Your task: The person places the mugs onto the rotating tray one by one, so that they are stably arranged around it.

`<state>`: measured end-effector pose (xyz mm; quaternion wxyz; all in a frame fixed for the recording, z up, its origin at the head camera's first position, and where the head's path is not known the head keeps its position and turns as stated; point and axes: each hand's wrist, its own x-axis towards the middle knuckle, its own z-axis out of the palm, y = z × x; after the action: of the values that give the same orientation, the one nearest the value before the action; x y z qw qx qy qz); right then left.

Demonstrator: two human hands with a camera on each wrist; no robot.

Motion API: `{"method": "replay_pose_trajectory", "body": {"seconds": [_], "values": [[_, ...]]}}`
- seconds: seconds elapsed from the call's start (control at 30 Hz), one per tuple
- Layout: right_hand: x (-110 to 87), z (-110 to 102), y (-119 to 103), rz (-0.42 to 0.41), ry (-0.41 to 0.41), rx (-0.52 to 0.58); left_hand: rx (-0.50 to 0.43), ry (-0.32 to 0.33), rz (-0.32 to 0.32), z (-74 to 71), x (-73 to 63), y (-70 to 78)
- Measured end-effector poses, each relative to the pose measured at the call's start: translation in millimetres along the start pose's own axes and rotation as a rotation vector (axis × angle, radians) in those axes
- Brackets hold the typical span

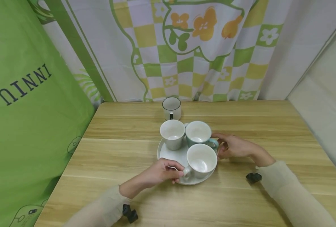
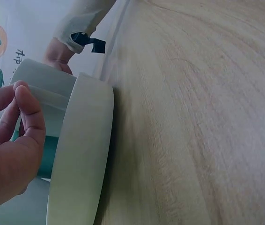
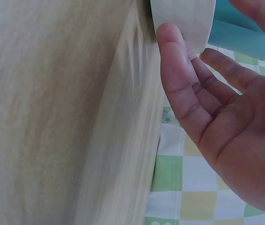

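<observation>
A white plate [image 1: 168, 154] on the table carries three cups. My left hand [image 1: 162, 172] pinches the handle of the front white cup [image 1: 199, 159] between thumb and forefinger; the left wrist view shows those fingertips [image 2: 24, 96] meeting beside the cup. Behind it stands a teal cup [image 1: 197, 132] with a white inside, its handle pointing right. A second white cup [image 1: 173, 137] stands at the plate's back left. At the plate's right edge is my right hand [image 1: 234, 146], beside the teal handle. Its fingers [image 3: 179, 77] are loosely bent next to the plate; whether they touch it is unclear.
Beyond the plate, a white mug [image 1: 172, 110] with a dark rim and dark handle stands on the wooden table [image 1: 122, 151]. A patterned curtain [image 1: 185, 69] hangs along the back edge, and green fabric [image 1: 37, 104] hangs at the left.
</observation>
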<state>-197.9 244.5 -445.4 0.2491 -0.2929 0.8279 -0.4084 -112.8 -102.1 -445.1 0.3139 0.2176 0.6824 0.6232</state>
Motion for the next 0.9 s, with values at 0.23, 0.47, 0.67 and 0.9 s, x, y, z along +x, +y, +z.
{"method": "replay_pose_trajectory", "body": {"seconds": [0.23, 0.47, 0.67, 0.9], "values": [[0.6, 1, 1, -0.005, 0.013, -0.024, -0.008, -0.015, 0.031, 6.5, 1.5, -0.8], [1.1, 1, 2, -0.016, 0.023, -0.043, -0.02, -0.008, 0.018, 11.9, 3.9, -0.2], [1.0, 1, 3, -0.014, 0.017, -0.041, 0.001, -0.015, 0.039, 11.5, 4.6, -2.2], [0.4, 1, 2, -0.012, 0.018, -0.061, 0.006, -0.049, 0.068, 6.6, 2.8, -2.9]]}}
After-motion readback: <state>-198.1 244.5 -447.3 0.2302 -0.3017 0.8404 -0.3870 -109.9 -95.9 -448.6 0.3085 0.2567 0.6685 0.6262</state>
